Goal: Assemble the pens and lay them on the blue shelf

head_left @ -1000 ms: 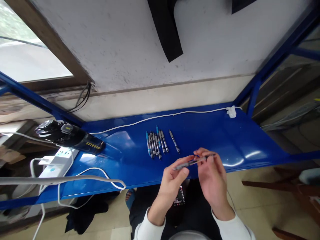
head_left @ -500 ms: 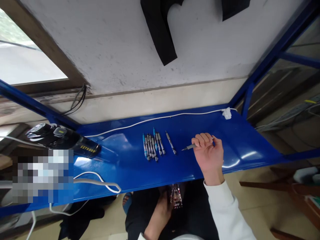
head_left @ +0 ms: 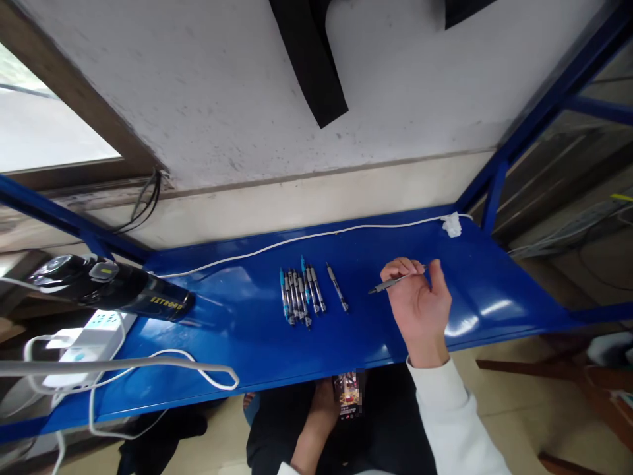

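My right hand (head_left: 418,307) is raised over the right part of the blue desk, palm up, fingers curled and thumb spread. Across those fingers lies a grey-gripped pen (head_left: 390,284), its tip pointing left. Below the desk's front edge, in my lap, my left hand (head_left: 323,406) is closed round a phone (head_left: 349,396) with a lit screen. A single grey pen (head_left: 337,287) lies on the desk left of my right hand. Further left is a row of several pens (head_left: 299,293), most with grey grips and a few with blue ones.
A black bottle (head_left: 143,290) lies tilted at the left of the blue desk (head_left: 257,356), beside a white power strip (head_left: 93,340) with looping cables. One white cable (head_left: 297,237) runs along the back to a crumpled white wad (head_left: 452,224). Blue posts stand at both sides.
My right hand has turned its palm further up and its thumb has spread away. The pen in it has shifted across the fingers. My left hand still has the phone. The view has moved slightly.
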A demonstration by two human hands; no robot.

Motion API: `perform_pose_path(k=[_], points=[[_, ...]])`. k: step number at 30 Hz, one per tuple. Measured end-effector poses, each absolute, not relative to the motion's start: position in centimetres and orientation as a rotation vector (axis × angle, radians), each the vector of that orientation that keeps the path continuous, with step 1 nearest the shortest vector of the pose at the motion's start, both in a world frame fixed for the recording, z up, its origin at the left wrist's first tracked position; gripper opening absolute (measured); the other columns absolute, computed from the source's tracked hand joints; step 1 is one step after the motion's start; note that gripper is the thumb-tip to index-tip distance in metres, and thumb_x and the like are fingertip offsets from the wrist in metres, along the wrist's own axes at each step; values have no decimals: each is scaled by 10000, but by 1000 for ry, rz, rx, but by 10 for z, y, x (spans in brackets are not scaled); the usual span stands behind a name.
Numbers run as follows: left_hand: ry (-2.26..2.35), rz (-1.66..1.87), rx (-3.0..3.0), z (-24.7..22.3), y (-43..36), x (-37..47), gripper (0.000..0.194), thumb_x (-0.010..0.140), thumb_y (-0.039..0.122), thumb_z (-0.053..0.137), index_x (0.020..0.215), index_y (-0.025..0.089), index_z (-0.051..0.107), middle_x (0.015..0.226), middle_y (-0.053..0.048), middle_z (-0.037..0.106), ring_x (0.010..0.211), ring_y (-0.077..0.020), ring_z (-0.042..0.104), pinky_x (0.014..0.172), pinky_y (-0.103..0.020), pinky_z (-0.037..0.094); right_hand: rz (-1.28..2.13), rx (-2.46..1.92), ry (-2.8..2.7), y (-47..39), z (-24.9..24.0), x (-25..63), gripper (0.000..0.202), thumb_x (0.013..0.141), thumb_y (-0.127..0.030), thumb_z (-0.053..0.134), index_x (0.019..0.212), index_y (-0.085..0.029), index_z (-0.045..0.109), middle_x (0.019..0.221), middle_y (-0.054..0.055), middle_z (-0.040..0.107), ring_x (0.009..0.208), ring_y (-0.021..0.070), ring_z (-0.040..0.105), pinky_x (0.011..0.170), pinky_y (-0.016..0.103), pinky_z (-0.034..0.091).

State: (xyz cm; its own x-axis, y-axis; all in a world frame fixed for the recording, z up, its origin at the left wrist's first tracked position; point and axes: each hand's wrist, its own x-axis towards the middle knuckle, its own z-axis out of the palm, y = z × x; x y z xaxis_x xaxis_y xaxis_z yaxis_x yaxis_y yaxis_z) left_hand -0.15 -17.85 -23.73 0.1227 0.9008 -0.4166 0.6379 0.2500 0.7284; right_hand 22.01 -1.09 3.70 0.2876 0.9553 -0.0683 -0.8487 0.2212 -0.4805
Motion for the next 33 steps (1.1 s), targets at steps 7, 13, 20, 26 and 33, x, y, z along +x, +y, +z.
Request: perform_pose_path(k=[7, 13, 20, 26, 33], points=[[1655, 371, 1583, -222, -190, -8, 427, 981, 303, 586, 1342, 177, 774, 1410, -225, 779, 1409, -414, 700, 1215, -557, 551, 1014, -817, -575, -4, 29, 232, 458, 963, -771, 756, 943, -317, 701, 785, -46, 576, 700, 161, 578, 767, 356, 585], [1652, 412, 1971, -183, -207, -26, 379, 1045, 279, 555, 1356, 234, 766, 1415, -162, 788, 1249, -339, 794, 1023, -419, 678, 471, -1307, -1715, -11, -6, 240, 336, 1132, -466, 645, 1421, -350, 770, 1186, 94, 771, 1064, 305, 713, 965, 509, 545], [1477, 359, 2189, -156, -208, -28, 349, 975, 234, 703, 1313, 281, 774, 1300, -96, 828, 1165, -326, 817, 950, -387, 686, 1, -1581, -2155, -12, -37, 234, 480, 1178, -300, 415, 1592, -236, 649, 1311, 208, 696, 1160, 388, 638, 951, 572, 535], [1354, 444, 2265, -159, -208, -14, 409, 895, 197, 781, 1281, 327, 749, 1250, -47, 844, 1084, -300, 834, 898, -341, 677, -21, -1622, -2121, -11, -38, 262, 479, 1149, -475, 528, 1562, -282, 675, 1363, 199, 659, 1203, 404, 638, 980, 575, 549], [1381, 434, 2230, -152, -220, -3, 310, 863, 187, 820, 1140, 316, 763, 1087, -24, 837, 989, -278, 829, 822, -332, 672, -122, -1932, -1549, 69, -14, 419, 437, 1089, -366, 591, 1398, -75, 692, 1302, 262, 735, 1238, 371, 669, 1108, 511, 500]])
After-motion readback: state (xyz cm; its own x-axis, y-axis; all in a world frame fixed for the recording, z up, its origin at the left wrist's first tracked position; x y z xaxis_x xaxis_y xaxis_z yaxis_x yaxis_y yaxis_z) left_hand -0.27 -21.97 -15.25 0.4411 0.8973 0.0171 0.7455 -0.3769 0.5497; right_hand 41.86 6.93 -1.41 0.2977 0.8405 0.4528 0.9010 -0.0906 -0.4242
